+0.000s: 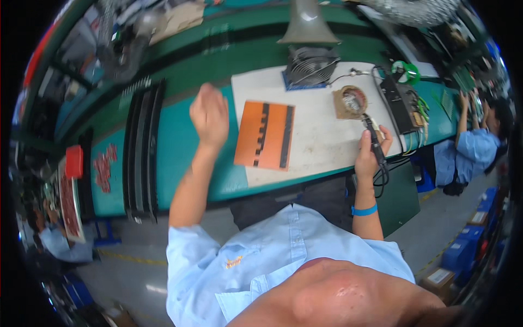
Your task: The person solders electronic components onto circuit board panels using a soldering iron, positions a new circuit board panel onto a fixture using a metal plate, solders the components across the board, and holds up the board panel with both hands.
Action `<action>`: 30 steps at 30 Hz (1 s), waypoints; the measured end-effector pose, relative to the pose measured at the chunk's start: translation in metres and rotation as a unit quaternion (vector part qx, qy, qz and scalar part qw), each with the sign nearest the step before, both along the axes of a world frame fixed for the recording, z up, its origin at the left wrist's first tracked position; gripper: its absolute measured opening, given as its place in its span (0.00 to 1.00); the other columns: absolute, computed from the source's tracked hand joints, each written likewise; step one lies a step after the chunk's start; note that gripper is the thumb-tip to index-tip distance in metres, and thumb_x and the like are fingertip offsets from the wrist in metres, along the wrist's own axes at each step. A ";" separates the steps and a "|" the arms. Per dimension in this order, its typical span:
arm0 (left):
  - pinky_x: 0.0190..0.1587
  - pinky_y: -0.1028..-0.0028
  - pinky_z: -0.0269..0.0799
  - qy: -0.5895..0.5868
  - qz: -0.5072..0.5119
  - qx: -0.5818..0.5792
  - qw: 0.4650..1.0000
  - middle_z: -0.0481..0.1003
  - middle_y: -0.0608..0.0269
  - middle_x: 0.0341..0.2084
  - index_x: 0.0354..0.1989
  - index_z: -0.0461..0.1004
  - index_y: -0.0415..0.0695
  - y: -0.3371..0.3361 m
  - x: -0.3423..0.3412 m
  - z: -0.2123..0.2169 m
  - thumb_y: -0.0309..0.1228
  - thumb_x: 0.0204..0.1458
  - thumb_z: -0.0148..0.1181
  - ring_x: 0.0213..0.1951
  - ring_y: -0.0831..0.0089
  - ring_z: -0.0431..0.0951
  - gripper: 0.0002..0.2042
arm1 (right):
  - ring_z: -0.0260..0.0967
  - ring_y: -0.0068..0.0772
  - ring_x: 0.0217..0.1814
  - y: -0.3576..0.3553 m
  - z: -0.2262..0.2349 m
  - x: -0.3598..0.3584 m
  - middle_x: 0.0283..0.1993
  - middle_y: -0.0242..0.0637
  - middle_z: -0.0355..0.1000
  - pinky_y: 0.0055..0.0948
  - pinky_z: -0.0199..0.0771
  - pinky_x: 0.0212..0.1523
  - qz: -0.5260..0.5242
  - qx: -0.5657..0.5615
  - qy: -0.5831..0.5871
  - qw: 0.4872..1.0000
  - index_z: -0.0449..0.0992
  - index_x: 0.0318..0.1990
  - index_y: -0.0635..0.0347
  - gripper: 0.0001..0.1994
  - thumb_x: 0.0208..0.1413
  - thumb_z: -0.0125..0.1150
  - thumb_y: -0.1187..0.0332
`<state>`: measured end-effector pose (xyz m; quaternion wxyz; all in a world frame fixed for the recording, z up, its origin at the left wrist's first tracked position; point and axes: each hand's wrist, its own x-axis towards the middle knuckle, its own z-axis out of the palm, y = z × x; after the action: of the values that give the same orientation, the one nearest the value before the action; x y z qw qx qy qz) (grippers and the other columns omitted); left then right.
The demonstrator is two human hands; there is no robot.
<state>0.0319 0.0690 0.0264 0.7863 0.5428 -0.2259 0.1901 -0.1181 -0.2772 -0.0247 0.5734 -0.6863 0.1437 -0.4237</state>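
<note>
My right hand (373,150) is wrapped round the black handle of a soldering iron (376,143). The iron's front end points up at a round tin of cleaning material (351,101) on a brown square base. Off to the left, over the green mat, is my left hand (209,115), raised and slightly blurred, fingers curled together. Whatever it may hold is hidden. Between my hands an orange board (250,133) lies on a white sheet (318,141), carrying a notched black strip and a straight black strip.
A small black fan (311,66) stands under a flared extraction hood (308,24). To the right are a black station box (397,103) with cables and a green reel (406,72). Long black racks (143,152), small red parts (103,169) and a red box (74,162) are leftward. Co-workers (471,144) sit at both sides.
</note>
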 end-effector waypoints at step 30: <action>0.62 0.48 0.61 0.046 -0.297 -0.274 0.913 0.64 0.76 0.68 0.71 0.67 0.76 -0.115 -0.231 0.135 0.54 0.72 0.49 0.65 0.60 0.67 0.21 | 0.65 0.21 0.37 0.005 -0.004 -0.004 0.40 0.35 0.71 0.21 0.65 0.43 0.033 -0.032 0.003 0.999 0.64 0.64 0.63 0.21 0.67 0.63 0.75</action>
<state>-0.1994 -0.0456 0.1610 0.9340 0.2215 -0.2795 -0.0232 -0.1218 -0.2727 -0.0289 0.5646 -0.7099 0.1091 -0.4067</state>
